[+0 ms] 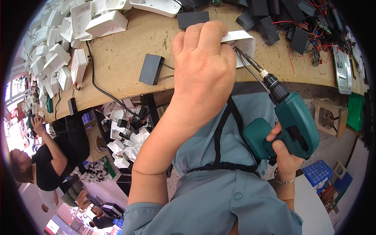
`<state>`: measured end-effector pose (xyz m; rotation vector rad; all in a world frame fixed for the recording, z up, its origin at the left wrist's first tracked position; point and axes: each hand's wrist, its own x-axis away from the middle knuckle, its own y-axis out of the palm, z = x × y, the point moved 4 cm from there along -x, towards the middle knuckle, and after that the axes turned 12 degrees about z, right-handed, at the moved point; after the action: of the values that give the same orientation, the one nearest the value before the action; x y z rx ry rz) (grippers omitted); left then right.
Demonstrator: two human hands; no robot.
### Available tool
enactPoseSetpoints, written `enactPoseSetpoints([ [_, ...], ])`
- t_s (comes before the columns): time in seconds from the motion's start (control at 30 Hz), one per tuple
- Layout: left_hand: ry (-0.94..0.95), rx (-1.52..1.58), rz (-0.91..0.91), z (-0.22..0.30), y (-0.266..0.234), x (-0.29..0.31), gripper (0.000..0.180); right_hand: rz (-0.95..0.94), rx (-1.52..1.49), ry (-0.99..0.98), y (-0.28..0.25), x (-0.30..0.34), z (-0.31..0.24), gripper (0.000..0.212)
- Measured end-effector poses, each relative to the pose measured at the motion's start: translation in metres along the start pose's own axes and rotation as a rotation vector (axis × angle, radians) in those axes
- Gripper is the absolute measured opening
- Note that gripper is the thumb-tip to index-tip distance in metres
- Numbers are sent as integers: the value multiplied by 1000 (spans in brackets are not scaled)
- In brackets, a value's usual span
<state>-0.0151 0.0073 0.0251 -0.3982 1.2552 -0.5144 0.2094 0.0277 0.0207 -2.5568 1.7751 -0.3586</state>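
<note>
My left hand (205, 64) is closed around a white plastic housing (247, 38), its open side facing right. My right hand (286, 156) grips the handle of a green soldering gun (298, 120). The gun's metal tip and a thin tube beside it reach into the housing, close to my left fingers, where a bit of red wire shows. My left hand hides much of the housing, so I cannot tell whether the tip touches the wire. Left of my wrist, a small black box (150, 69) with dark leads lies on the wooden table (117, 66).
White housings (51, 58) are heaped at the left. Black boxes (266, 27) and red-wired circuit boards (319, 41) crowd the right. A metal tray (343, 72) sits at the right edge, and a black cable (96, 84) crosses the table. Another person (51, 156) works at the far left.
</note>
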Motion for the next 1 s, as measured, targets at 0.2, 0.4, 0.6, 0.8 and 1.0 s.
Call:
enactPoseSetpoints([
  [0.2, -5, 1, -11, 0, 0, -1, 7, 18, 18, 16, 1, 2, -2, 53],
  [0.4, -10, 5, -14, 0, 0, -1, 7, 31, -5, 24, 2, 3, -3, 54],
  [0.6, -21, -20, -44, 2, -3, -4, 6, 38, -25, -36, 1, 4, -5, 61],
  [0.8, -31, -51, -70, 2, -4, -4, 8, 38, -38, -71, -5, 8, -3, 66],
  [1.0, -27, -62, -72, 1, -3, -5, 8, 39, -76, -96, -11, 13, -2, 69],
])
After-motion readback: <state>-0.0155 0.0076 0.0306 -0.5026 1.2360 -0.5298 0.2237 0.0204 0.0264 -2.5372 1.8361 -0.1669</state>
